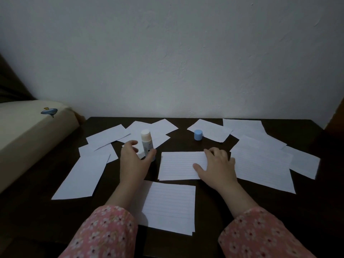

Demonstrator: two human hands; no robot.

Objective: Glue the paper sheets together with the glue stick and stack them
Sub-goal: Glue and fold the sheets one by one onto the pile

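Here, dim light over a dark table (214, 207) set against a pale wall (167, 53). Landmark: the glue stick (147, 144), standing upright, uncapped, on loose sheets toward the table's left half.

Left hand (133, 161) sits just in front of the glue stick, fingers spread and half-curved around its base; thumb close to the tube's lower part, contact not clear. It grasps nothing for certain.

Right hand (216, 166), to the right of the glue stick, rests flat and relaxed on the right edge of a lined sheet (178, 165), which lies just right of the tube.

Blue cap (198, 134) stands well to the right of the glue stick, apart from it.

A second lined sheet (167, 207) lies nearer the person, between 2 pink floral sleeves (104, 233).

More white sheets (260, 164) lie scattered on both sides.
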